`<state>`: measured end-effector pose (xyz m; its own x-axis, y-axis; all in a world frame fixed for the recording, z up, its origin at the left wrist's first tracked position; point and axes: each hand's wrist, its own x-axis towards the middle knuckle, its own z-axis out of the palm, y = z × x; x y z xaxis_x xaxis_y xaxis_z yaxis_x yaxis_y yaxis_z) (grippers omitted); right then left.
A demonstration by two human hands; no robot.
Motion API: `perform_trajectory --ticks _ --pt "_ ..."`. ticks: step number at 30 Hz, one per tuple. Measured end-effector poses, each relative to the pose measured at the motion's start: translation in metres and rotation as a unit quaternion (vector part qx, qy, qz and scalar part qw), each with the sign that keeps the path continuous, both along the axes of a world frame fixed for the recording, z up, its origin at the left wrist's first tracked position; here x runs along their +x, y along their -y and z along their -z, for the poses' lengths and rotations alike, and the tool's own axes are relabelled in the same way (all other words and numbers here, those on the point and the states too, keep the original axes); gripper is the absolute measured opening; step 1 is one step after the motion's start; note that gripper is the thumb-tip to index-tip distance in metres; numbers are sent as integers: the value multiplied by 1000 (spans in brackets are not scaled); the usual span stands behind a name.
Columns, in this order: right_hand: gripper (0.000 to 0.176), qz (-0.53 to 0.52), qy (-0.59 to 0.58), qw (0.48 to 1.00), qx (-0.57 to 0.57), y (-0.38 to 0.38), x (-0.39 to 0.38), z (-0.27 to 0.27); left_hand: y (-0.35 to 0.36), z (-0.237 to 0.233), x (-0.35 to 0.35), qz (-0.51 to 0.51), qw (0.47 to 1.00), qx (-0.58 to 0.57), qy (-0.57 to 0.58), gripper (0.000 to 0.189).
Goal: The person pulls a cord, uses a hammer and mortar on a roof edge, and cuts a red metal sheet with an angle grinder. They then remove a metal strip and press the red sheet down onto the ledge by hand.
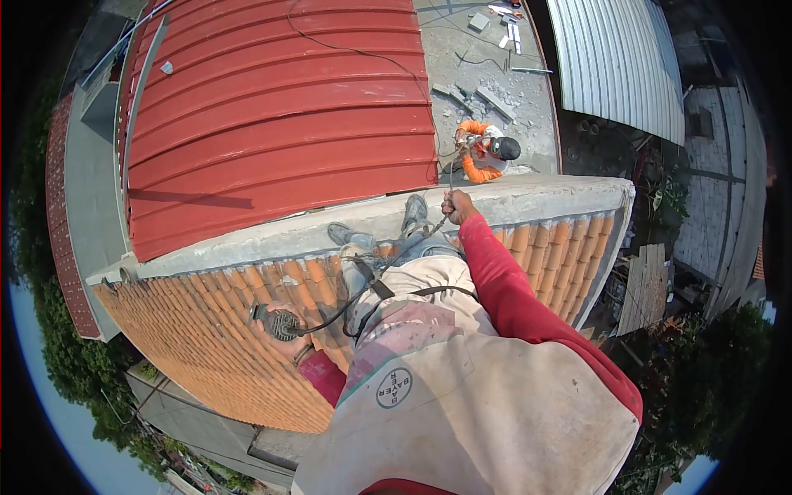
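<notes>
My left hand (290,346) is wrapped round a dark corded power tool (283,324), held out over the orange roof tiles (214,330). Its round, vented end faces me, and its working end is hidden. A black cord (334,316) runs from it across to my waist. My right hand (459,208) is closed on a rope (438,224), with the arm stretched forward. The rope leads from near my legs past the hand, towards a co-worker (487,153) in orange sleeves just below the ledge. The co-worker's hands are up close to the line.
My shoes stand near the pale concrete ledge (363,210) along the tiles' upper edge. Beyond it lies a red metal roof (280,115). On the concrete slab (532,124), rubble (495,101) lies near the co-worker. A corrugated metal roof (619,66) stands across a drop at right.
</notes>
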<state>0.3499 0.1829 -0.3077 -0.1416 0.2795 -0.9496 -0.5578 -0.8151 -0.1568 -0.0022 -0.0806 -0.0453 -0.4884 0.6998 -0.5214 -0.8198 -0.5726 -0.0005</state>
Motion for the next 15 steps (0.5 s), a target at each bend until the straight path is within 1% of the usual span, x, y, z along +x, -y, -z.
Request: perform_trajectory --ticks 3,6,9,11,15 --pt "17 8 -8 1000 0 2 1 -2 -3 -3 0 18 1000 3 -1 31" --pt "15 7 -13 1000 -2 1 -1 -3 -3 -2 -1 -8 1000 -28 8 32" --pt "14 4 -24 1000 3 0 -3 -3 -9 -6 1 9 999 -18 29 32" --pt "13 4 -32 999 9 0 -5 -6 -12 -11 3 -17 998 -7 65 31" --pt "14 -5 -41 999 25 -2 -15 -13 -3 -1 -8 -35 999 -19 37 29"
